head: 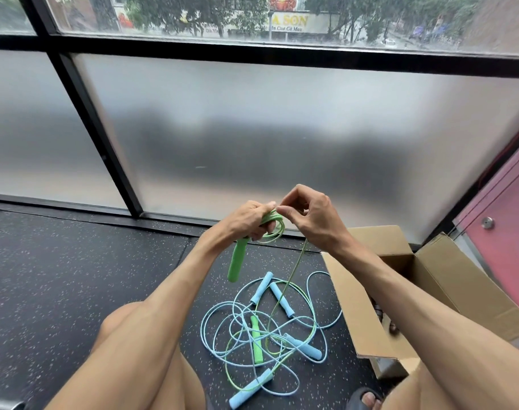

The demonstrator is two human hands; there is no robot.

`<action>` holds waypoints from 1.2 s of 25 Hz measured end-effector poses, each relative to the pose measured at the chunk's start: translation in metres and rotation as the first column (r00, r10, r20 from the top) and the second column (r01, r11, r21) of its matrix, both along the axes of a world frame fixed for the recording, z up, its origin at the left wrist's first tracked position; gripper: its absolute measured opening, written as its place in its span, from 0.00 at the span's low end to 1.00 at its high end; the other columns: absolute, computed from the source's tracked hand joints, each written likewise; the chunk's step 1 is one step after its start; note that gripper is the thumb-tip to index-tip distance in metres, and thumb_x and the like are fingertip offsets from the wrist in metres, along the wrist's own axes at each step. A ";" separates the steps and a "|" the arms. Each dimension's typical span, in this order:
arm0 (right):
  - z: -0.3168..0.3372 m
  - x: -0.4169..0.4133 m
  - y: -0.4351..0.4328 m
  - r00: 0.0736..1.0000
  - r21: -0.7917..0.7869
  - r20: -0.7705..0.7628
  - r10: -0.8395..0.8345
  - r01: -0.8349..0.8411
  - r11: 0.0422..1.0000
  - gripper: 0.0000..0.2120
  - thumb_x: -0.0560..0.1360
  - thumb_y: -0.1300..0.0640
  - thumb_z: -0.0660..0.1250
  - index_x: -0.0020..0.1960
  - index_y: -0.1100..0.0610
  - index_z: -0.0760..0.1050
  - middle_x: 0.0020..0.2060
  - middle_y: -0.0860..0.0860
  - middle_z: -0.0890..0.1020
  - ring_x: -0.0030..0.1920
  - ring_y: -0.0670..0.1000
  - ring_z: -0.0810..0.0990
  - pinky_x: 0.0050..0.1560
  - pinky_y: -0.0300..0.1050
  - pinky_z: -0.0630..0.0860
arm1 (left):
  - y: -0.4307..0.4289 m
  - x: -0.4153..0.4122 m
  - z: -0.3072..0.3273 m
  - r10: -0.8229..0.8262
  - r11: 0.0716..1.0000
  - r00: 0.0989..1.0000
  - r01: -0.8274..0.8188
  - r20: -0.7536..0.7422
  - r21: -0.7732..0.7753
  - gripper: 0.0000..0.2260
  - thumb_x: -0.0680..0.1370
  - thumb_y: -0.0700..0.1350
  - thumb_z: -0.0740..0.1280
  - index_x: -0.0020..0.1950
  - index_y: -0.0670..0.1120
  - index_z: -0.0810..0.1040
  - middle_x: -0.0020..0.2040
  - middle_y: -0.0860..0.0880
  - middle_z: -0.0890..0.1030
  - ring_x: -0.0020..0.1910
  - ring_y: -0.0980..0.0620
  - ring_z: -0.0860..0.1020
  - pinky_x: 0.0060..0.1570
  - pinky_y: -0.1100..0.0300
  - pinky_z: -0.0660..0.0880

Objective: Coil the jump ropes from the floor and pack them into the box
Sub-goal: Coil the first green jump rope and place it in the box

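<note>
The thin green plastic jump rope [285, 294] hung taut from the hands, its long axis dropping toward the tangle of pale blue ropes [270, 329] left of the open cardboard box [350, 294]. The left hand [249, 220] clenched small coils and a ribbed green handle [237, 263]; the right hand [308, 217], nearer the box, pinched the cord

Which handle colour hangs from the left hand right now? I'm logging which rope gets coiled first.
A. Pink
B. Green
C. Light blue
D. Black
B. The left hand grips loops of the green rope, and its green handle hangs below the fist, while the light blue handles lie on the floor.
</note>
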State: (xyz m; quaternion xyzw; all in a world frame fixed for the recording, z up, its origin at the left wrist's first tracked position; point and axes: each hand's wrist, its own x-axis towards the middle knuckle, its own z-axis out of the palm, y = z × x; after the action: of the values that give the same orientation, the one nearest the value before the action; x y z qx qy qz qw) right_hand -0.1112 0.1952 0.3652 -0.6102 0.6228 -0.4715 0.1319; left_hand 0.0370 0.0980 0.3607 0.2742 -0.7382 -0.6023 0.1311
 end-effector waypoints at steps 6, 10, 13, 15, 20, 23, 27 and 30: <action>-0.008 -0.006 -0.006 0.940 0.156 0.337 -0.041 -0.013 0.988 0.11 0.80 0.56 0.67 0.48 0.65 0.72 0.33 0.57 0.78 0.31 0.54 0.77 0.35 0.55 0.79 | -0.004 0.004 0.004 -0.033 0.920 0.970 0.124 -0.243 0.373 0.21 0.84 0.49 0.52 0.33 0.45 0.70 0.24 0.53 0.56 0.22 0.54 0.54 0.28 0.58 0.56; -0.023 -0.003 -0.002 0.909 0.416 0.415 0.030 -0.219 0.883 0.11 0.83 0.58 0.59 0.57 0.66 0.72 0.43 0.58 0.84 0.43 0.53 0.83 0.49 0.54 0.80 | -0.010 0.007 0.007 0.063 0.850 0.910 0.167 -0.410 0.500 0.19 0.84 0.48 0.52 0.37 0.44 0.71 0.25 0.54 0.55 0.23 0.55 0.53 0.28 0.59 0.55; -0.043 0.002 0.005 0.913 0.614 0.380 0.149 -0.370 0.698 0.06 0.80 0.58 0.65 0.56 0.56 0.75 0.46 0.55 0.83 0.47 0.51 0.79 0.51 0.49 0.73 | -0.015 0.012 0.013 0.142 0.816 0.851 0.188 -0.505 0.546 0.18 0.85 0.49 0.52 0.40 0.43 0.73 0.27 0.53 0.53 0.25 0.54 0.51 0.27 0.62 0.60; -0.054 0.007 0.007 0.892 0.635 0.422 0.161 -0.417 0.650 0.07 0.77 0.59 0.67 0.54 0.57 0.74 0.44 0.57 0.82 0.45 0.54 0.77 0.49 0.51 0.71 | -0.016 0.012 0.014 0.196 0.803 0.808 0.193 -0.556 0.564 0.18 0.85 0.50 0.52 0.44 0.42 0.74 0.27 0.53 0.56 0.26 0.54 0.53 0.29 0.62 0.65; -0.057 0.011 0.005 0.897 0.679 0.438 0.055 -0.371 0.634 0.07 0.78 0.66 0.65 0.55 0.61 0.70 0.49 0.65 0.84 0.53 0.64 0.84 0.61 0.62 0.77 | -0.024 0.014 0.012 0.423 0.776 0.717 0.030 -0.554 0.631 0.19 0.86 0.48 0.50 0.54 0.38 0.76 0.32 0.51 0.63 0.31 0.53 0.60 0.41 0.59 0.66; -0.055 0.013 0.007 0.921 0.668 0.388 0.039 -0.310 0.676 0.01 0.80 0.66 0.62 0.51 0.63 0.71 0.44 0.65 0.83 0.45 0.61 0.83 0.55 0.64 0.80 | -0.029 0.017 0.012 0.506 0.762 0.666 -0.047 -0.548 0.646 0.18 0.85 0.46 0.51 0.58 0.36 0.75 0.35 0.49 0.68 0.31 0.53 0.66 0.43 0.60 0.66; -0.040 0.009 0.003 0.935 0.551 0.353 0.041 -0.243 0.799 0.05 0.79 0.61 0.66 0.50 0.64 0.75 0.35 0.57 0.80 0.32 0.54 0.79 0.32 0.51 0.82 | -0.035 0.018 0.009 0.554 0.821 0.617 -0.294 -0.559 0.490 0.15 0.85 0.43 0.53 0.58 0.35 0.75 0.35 0.47 0.72 0.31 0.51 0.71 0.38 0.60 0.73; -0.025 0.008 0.000 0.957 0.477 0.277 0.088 -0.216 0.852 0.07 0.79 0.59 0.68 0.48 0.63 0.79 0.30 0.53 0.79 0.25 0.49 0.74 0.24 0.44 0.76 | -0.035 0.015 0.004 0.544 0.837 0.648 -0.469 -0.533 0.283 0.14 0.85 0.43 0.56 0.57 0.34 0.77 0.33 0.46 0.75 0.31 0.50 0.73 0.36 0.62 0.73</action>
State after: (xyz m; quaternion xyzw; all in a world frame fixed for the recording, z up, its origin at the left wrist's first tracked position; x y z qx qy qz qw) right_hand -0.1034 0.1952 0.3406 -0.5395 0.6522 -0.3527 0.3990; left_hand 0.0516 0.0633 0.3645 0.2742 -0.5150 -0.6389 0.5014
